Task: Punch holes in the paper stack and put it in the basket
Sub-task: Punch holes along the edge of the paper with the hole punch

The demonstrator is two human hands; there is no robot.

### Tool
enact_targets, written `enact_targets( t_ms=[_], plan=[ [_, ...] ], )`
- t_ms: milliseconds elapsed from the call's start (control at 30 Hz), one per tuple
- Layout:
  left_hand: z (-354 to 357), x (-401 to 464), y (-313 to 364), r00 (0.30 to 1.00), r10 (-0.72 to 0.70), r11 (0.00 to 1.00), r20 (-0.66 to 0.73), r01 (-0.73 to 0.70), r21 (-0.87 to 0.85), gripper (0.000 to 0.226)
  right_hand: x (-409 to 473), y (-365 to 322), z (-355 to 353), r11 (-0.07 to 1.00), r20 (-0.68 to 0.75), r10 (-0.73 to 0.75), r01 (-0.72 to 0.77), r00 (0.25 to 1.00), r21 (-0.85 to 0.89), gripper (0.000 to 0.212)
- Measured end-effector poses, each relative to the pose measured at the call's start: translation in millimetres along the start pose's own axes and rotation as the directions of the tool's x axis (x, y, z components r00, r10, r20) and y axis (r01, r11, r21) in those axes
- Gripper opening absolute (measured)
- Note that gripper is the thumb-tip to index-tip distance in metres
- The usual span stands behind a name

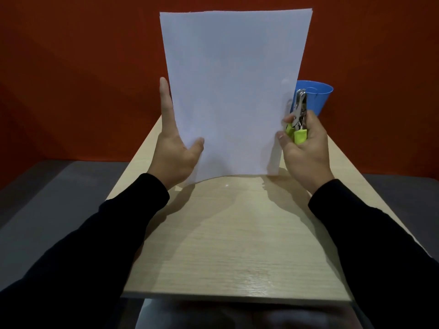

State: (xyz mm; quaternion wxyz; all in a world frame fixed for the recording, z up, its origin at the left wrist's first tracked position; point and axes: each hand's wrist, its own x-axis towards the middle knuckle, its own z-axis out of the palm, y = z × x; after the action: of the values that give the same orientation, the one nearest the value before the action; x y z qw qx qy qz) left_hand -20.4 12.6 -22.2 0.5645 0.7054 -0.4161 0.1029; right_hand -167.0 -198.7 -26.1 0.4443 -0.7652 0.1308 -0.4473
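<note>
A white paper stack [231,91] stands upright on its lower edge on the wooden table [237,233]. My left hand [174,143] holds its left edge, thumb on the front and fingers straight up along the side. My right hand [306,143] grips a metal hole punch [298,115] with lime-green handles, right at the stack's right edge. A small hole shows near that edge, above the punch. The blue basket [314,96] stands behind the right hand at the table's far right, partly hidden by the paper.
A red wall [83,67] rises behind the table. Dark grey floor lies on both sides. A tiny white paper dot [226,185] lies on the table in front of the stack.
</note>
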Motion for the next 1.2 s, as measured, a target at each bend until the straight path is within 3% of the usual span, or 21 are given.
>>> enact_targets(
  t_ms=[100,167,267,333,567,900,1067,1133,1200],
  plan=[
    [0.7,-1.7,2.2,0.997,0.077,0.994,-0.03,-0.074,0.081,0.103,3.9,0.4,-1.8,0.997,-0.021,0.03,-0.028,0.999,0.068,0.027],
    [0.3,-4.0,0.5,0.99,0.138,0.987,0.028,-0.139,0.076,0.084,6.8,0.5,-4.3,0.992,-0.034,0.051,-0.046,0.998,0.121,0.028],
    [-0.7,-6.5,-1.5,0.983,0.069,0.997,0.168,-0.074,0.022,0.041,9.1,2.2,-8.8,0.988,-0.033,0.079,-0.074,0.996,0.139,0.031],
    [-2.5,-6.9,-1.4,0.977,-0.01,1.0,0.215,0.008,0.01,0.031,9.8,2.1,-10.8,0.982,-0.006,0.109,-0.107,0.994,0.156,0.031],
    [-9.0,-4.2,-2.0,0.937,-0.129,0.99,0.324,0.139,-0.007,0.034,14.6,-2.3,-17.5,0.942,0.097,0.199,-0.217,0.975,0.255,0.029],
    [-9.3,-3.5,-3.3,0.925,-0.192,0.981,0.327,0.193,0.029,0.036,15.9,3.3,-16.8,0.924,0.141,0.284,-0.31,0.948,0.225,0.029],
    [-13.3,-0.4,-1.9,0.975,-0.151,0.988,0.164,0.155,-0.01,0.039,11.2,9.7,-16.9,0.988,0.04,0.119,-0.115,0.992,-0.1,0.015],
    [-15.9,2.4,-4.6,0.99,-0.124,0.992,0.074,0.124,0.009,0.038,7.7,7.5,-17.8,0.989,0.087,0.072,-0.06,0.994,-0.138,0.009],
    [-18.2,4.2,-6.8,0.994,-0.109,0.994,0.011,0.109,0.028,0.039,2.9,0.7,-15.9,0.99,0.233,0.134,-0.12,0.963,-0.077,0.009]
  ],
)
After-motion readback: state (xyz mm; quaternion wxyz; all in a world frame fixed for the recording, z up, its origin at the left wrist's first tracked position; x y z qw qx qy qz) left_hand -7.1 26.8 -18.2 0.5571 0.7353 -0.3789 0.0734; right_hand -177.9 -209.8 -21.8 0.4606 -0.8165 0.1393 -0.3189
